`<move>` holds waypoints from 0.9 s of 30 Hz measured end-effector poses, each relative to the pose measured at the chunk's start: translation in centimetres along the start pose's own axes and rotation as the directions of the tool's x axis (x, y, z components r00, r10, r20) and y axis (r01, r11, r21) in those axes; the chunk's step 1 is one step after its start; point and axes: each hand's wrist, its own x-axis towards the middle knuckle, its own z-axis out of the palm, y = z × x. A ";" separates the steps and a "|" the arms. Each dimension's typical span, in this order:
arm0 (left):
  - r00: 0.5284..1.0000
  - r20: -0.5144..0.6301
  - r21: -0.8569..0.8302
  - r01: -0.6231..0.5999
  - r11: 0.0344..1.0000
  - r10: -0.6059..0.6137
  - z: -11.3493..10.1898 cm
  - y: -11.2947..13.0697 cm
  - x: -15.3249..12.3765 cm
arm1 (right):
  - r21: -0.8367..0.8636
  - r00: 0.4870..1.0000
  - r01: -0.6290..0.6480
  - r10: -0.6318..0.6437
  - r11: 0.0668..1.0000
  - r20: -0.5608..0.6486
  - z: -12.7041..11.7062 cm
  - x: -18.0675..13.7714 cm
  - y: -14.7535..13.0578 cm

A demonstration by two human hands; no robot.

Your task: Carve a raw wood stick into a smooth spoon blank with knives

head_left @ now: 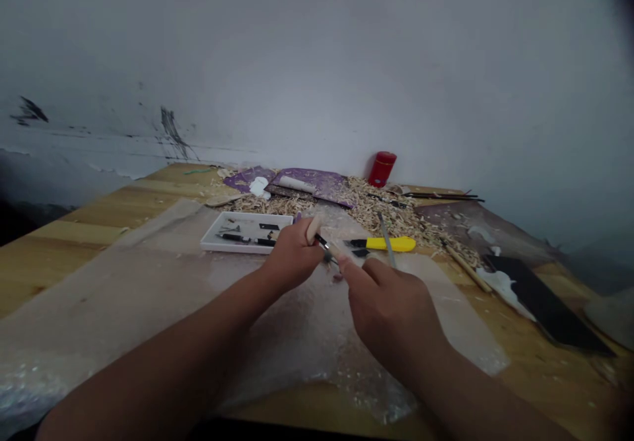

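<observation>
In the head view, my left hand is closed around a small pale piece of wood, whose end sticks up above the fist. My right hand grips a carving knife by its light wooden handle, the thumb lying forward along it. The knife's dark metal part reaches to the wood beside my left hand; its exact contact is too small to make out. Both hands are above a sheet of bubble wrap. Just beyond my right hand lie a yellow utility knife and a thin grey metal strip.
A white tray with small tools lies beyond my left hand. Wood shavings and purple sheets cover the table's back, near a red canister. At right are a wooden stick and a flat black slab.
</observation>
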 end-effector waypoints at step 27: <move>0.917 0.169 -0.694 0.371 0.617 -0.361 1.2 -0.1 0.1 | 0.216 0.996 -0.087 0.079 0.972 0.048 1.9 0.9 -0.4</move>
